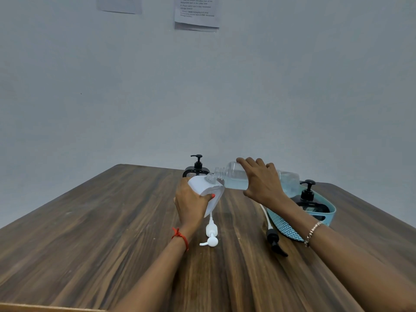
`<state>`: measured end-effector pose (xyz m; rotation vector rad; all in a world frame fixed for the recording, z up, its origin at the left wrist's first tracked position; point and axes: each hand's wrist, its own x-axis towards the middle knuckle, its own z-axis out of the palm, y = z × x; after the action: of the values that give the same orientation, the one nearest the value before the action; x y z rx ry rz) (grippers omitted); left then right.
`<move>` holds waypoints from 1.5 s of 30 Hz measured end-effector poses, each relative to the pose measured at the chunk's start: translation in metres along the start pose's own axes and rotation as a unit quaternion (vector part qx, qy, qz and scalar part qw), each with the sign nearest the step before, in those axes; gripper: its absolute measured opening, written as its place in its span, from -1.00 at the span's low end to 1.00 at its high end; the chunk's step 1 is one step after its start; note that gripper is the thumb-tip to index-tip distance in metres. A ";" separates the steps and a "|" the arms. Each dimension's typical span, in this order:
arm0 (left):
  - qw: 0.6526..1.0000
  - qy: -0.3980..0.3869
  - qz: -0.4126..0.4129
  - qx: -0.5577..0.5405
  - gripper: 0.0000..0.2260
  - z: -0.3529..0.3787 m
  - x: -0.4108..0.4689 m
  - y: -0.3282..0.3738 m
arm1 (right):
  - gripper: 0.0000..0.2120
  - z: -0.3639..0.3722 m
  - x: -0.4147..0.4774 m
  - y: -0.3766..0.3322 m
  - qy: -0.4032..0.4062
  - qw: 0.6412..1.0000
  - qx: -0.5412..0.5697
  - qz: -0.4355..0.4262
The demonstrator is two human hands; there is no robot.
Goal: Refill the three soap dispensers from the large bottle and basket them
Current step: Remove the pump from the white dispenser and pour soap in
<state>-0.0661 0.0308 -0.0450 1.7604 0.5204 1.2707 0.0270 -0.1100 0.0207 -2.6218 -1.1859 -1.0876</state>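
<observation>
On the wooden table [112,221], nearest, lie a white pump [211,235] and a black pump [275,240], both loose; beyond, the left hand [191,203] grips the tilted white dispenser [212,195]; the right hand [262,183] wraps the large clear bottle [234,176], tipped neck-to-mouth; one black dispenser [309,199] sits in the blue basket [283,226], seemingly done; the other black dispenser [197,167] stands behind, unbasketed; roughly midway, I judge.

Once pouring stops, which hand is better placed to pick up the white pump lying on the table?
Probably the right hand: it only needs to set down the large clear plastic bottle, while the left hand grips the tilted white soap dispenser. The white plastic pump lies between both forearms.
</observation>
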 end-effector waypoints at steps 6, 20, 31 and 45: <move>1.000 0.000 -0.003 -0.001 -0.48 -0.001 -0.001 -0.002 | -0.31 -0.001 -0.001 -0.001 -0.007 1.000 -0.006 0.001; 1.000 -0.007 -0.002 0.002 -0.46 -0.004 -0.004 -0.002 | -0.30 -0.003 -0.003 -0.003 -0.018 1.000 -0.008 0.001; 1.000 -0.004 -0.006 -0.003 -0.50 -0.006 -0.005 -0.002 | -0.30 -0.004 -0.002 -0.006 -0.022 1.000 -0.004 0.000; 1.000 -0.011 -0.005 0.000 -0.44 -0.006 -0.005 -0.007 | -0.30 -0.003 -0.003 -0.007 -0.025 1.000 -0.019 -0.003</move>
<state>-0.0724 0.0330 -0.0530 1.7683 0.5166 1.2438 0.0185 -0.1083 0.0195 -2.6904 -1.1961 -1.0631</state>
